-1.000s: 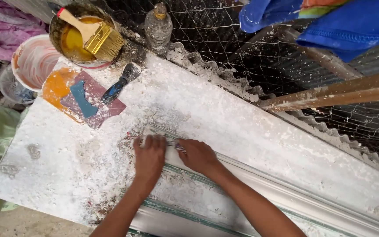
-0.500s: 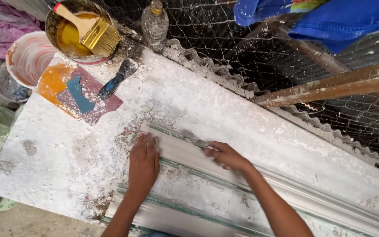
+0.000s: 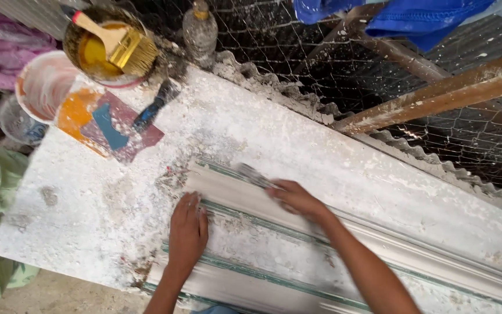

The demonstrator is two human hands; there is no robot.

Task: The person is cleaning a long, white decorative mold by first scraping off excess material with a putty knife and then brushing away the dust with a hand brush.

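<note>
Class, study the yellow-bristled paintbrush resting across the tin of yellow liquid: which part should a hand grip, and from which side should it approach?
Grip the paintbrush by its bare wooden handle, coming from the upper left. The handle juts out over the tin's rim, dry and free, while the bristles lie over the liquid.

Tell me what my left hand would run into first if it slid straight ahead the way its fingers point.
The left hand lies flat on the white moulding, fingers pointing up the picture. Straight on, it would probably cross the moulding's ridged end, then only the dusty white table.

Right hand (image 3: 297, 199) grips a small tool (image 3: 254, 174) — blurred, kind unclear — on the moulding (image 3: 274, 256), whose near end the bottom edge cuts off
</note>
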